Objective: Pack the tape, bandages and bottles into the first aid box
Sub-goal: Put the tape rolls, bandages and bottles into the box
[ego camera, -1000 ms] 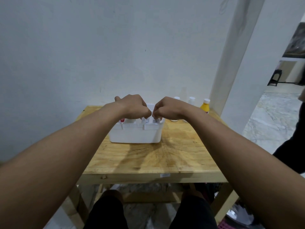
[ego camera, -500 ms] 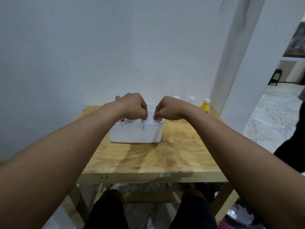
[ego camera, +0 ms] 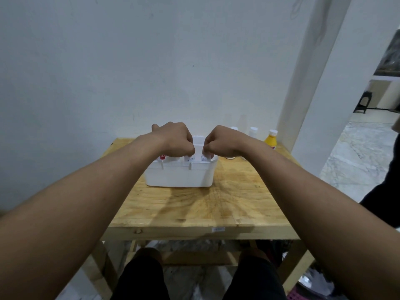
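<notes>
- The left hand point(ego camera: 175, 140) and right hand point(ego camera: 220, 141) are both curled into loose fists directly over the top of the white first aid box point(ego camera: 180, 174), knuckles facing each other with a narrow gap between them.
- Their fingertips press down at the box's upper edge, seemingly on a white raised part point(ego camera: 198, 142) that stands between them; whether each hand actually pinches something or only pushes cannot be told, since the fingers are folded under.
- The box sits on the wooden surface point(ego camera: 201, 204) straight below both hands, its long axis running left to right across the person's front.
- Small white pieces and a red-marked item point(ego camera: 162, 157) show at the rim just under the left hand, too small to name.
- Three bottles stand beyond and to the outer side of the right hand: two white-capped pale ones point(ego camera: 253, 132) and a yellow bottle point(ego camera: 270, 140) farthest out, all upright and outside the box.
- By my judgement the right hand is the nearer one for fetching them, reaching outward and away, then returning inward to the box.
- No tape or bandages are clearly visible from here.
</notes>
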A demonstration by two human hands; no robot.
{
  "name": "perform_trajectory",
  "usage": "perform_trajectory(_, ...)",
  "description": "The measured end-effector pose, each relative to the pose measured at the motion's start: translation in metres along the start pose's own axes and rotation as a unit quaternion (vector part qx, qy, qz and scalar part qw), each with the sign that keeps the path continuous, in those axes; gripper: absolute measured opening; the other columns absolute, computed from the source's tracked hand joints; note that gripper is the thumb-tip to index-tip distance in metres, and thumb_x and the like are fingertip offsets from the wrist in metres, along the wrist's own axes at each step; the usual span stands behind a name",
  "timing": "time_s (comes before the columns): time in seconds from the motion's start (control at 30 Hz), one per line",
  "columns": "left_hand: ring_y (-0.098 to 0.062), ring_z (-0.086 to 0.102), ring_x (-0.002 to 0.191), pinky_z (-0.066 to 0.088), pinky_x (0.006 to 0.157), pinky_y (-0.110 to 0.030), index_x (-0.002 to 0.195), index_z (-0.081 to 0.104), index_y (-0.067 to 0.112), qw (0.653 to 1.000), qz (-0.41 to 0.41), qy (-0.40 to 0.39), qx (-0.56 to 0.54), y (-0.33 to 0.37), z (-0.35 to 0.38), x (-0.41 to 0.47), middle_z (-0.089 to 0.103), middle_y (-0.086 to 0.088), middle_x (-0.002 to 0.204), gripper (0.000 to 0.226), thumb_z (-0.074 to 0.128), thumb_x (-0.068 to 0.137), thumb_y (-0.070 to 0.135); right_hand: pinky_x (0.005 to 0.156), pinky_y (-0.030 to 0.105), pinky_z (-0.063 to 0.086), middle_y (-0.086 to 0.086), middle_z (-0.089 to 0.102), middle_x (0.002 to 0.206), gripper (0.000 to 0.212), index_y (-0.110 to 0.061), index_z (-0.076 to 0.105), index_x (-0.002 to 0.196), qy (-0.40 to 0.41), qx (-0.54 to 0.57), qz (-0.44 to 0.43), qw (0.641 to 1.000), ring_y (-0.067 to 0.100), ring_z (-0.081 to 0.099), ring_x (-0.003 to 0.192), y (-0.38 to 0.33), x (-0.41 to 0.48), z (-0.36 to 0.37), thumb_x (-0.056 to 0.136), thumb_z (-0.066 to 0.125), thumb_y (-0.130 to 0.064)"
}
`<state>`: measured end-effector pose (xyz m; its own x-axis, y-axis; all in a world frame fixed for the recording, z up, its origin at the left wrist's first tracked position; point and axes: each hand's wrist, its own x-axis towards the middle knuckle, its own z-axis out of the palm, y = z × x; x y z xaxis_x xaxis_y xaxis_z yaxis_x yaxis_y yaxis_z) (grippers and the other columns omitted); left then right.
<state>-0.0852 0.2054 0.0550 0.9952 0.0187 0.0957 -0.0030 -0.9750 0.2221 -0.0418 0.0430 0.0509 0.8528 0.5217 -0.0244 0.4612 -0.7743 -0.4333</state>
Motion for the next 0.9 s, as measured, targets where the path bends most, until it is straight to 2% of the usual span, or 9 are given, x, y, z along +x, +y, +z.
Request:
perform_trajectory(0.1, -0.011, 0.054, 0.062, 0.033, 0.090, -0.040, 0.084, 0.078, 0.028, 1.000, -0.005, 0.001, -0.008, 0.001, 0.000, -0.001, 0.067, 0.004, 0.070, 0.015, 0.063, 0.079, 0.028, 0.089, 0.044, 0.057, 0.001, 0.077, 0.087, 0.018, -0.013, 0.080, 0.080, -0.001, 0.004, 0.002, 1.000, 0.023, 0.069, 0.094, -0.001, 0.000, 0.000, 0.078, 0.062, -0.017)
perform_trajectory(0.17, -0.012, 0.055, 0.063, 0.033, 0.088, -0.039, 0.085, 0.078, 0.029, 1.000, -0.006, -0.003, -0.011, 0.001, 0.000, -0.001, 0.071, 0.005, 0.078, 0.017, 0.062, 0.080, 0.029, 0.089, 0.044, 0.057, 0.002, 0.077, 0.088, 0.018, -0.013, 0.080, 0.080, 0.000, 0.003, 0.001, 1.000, 0.024, 0.069, 0.095, -0.002, 0.000, 0.000, 0.079, 0.062, -0.017)
perform_trajectory(0.33, -0.016, 0.058, 0.087, 0.027, 0.080, -0.039, 0.086, 0.077, 0.028, 1.000, -0.008, -0.004, -0.017, 0.000, 0.001, 0.004, 0.074, 0.005, 0.090, 0.020, 0.060, 0.078, 0.032, 0.088, 0.039, 0.056, -0.003, 0.077, 0.084, 0.021, -0.013, 0.080, 0.084, 0.012, 0.018, 0.011, 1.000, 0.018, 0.069, 0.093, 0.000, 0.001, 0.000, 0.082, 0.060, -0.020)
perform_trajectory(0.43, -0.018, 0.056, 0.096, 0.029, 0.084, -0.040, 0.088, 0.076, 0.028, 1.000, 0.001, 0.010, -0.026, 0.002, 0.000, 0.006, 0.070, 0.013, 0.089, 0.019, 0.059, 0.080, 0.032, 0.085, 0.035, 0.056, -0.004, 0.076, 0.085, 0.022, -0.016, 0.079, 0.088, 0.037, 0.031, 0.015, 0.999, 0.017, 0.068, 0.092, 0.004, 0.002, -0.004, 0.083, 0.059, -0.023)
perform_trajectory(0.5, -0.017, 0.055, 0.099, 0.034, 0.088, -0.039, 0.092, 0.075, 0.030, 0.999, 0.013, 0.030, -0.036, 0.007, -0.002, 0.007, 0.067, 0.017, 0.090, 0.019, 0.057, 0.084, 0.032, 0.084, 0.036, 0.056, -0.001, 0.075, 0.091, 0.024, -0.017, 0.078, 0.093, 0.063, 0.024, 0.016, 0.998, 0.019, 0.068, 0.093, 0.008, 0.001, -0.008, 0.084, 0.057, -0.025)
perform_trajectory(0.6, -0.017, 0.060, 0.104, 0.045, 0.097, -0.040, 0.099, 0.074, 0.030, 0.996, 0.035, 0.048, -0.066, 0.017, -0.003, 0.011, 0.070, 0.014, 0.100, 0.022, 0.057, 0.085, 0.030, 0.082, 0.034, 0.055, 0.000, 0.073, 0.104, 0.029, -0.020, 0.077, 0.102, 0.100, 0.009, 0.023, 0.995, 0.020, 0.066, 0.099, 0.015, -0.001, -0.017, 0.085, 0.054, -0.022)
perform_trajectory(0.67, -0.018, 0.063, 0.103, 0.051, 0.094, -0.040, 0.102, 0.073, 0.029, 0.993, 0.050, 0.053, -0.091, 0.025, -0.003, 0.017, 0.071, 0.011, 0.103, 0.022, 0.059, 0.085, 0.030, 0.083, 0.032, 0.053, -0.001, 0.072, 0.112, 0.031, -0.020, 0.075, 0.107, 0.116, 0.000, 0.031, 0.993, 0.020, 0.064, 0.104, 0.024, -0.002, -0.024, 0.087, 0.052, -0.018)
perform_trajectory(0.8, -0.020, 0.062, 0.108, 0.051, 0.095, -0.039, 0.118, 0.067, 0.025, 0.991, 0.075, 0.060, -0.088, 0.045, 0.001, 0.032, 0.068, 0.003, 0.118, 0.031, 0.061, 0.089, 0.032, 0.082, 0.030, 0.051, 0.001, 0.066, 0.125, 0.039, -0.023, 0.066, 0.121, 0.139, -0.029, 0.060, 0.988, 0.020, 0.061, 0.109, 0.044, -0.001, -0.039, 0.086, 0.052, -0.016)
perform_trajectory(0.9, -0.020, 0.060, 0.111, 0.050, 0.096, -0.040, 0.131, 0.059, 0.025, 0.992, 0.086, 0.050, -0.072, 0.059, 0.006, 0.050, 0.064, 0.001, 0.126, 0.043, 0.064, 0.090, 0.038, 0.089, 0.032, 0.051, 0.004, 0.062, 0.131, 0.045, -0.022, 0.059, 0.132, 0.159, -0.046, 0.077, 0.983, 0.022, 0.059, 0.115, 0.064, 0.002, -0.048, 0.088, 0.053, -0.015)
